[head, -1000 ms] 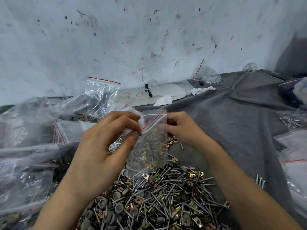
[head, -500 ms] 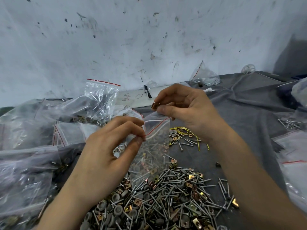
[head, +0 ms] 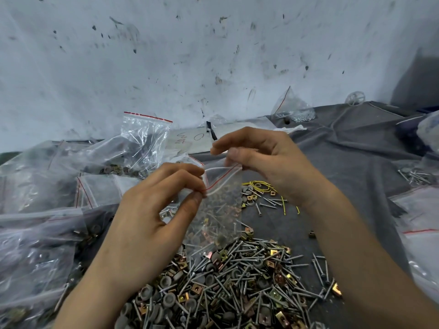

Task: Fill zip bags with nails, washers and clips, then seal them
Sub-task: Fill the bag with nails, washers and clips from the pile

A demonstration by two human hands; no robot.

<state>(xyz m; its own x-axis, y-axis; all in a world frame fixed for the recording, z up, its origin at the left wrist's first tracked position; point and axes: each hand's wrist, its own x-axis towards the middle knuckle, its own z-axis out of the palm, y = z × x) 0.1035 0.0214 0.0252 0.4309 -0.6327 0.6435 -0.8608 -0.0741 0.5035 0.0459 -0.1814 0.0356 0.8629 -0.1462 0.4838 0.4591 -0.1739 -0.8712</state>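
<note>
Bags of hardware (head: 47, 186) lie heaped at the left, seemingly done. The left hand (head: 152, 210) pinches the left corner of a zip bag (head: 221, 205) above the loose pile (head: 237, 281) of nails, washers and clips on the tabletop (head: 356, 150). The bag is part filled, its mouth unsealed. The right hand (head: 266, 162) curls at the bag's right corner; whether it grips anything I cannot tell.

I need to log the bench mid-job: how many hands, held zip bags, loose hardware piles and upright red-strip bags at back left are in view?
Hands: 2, left hand and right hand
Held zip bag: 1
Loose hardware pile: 1
Upright red-strip bag: 1
Total: 5
</note>
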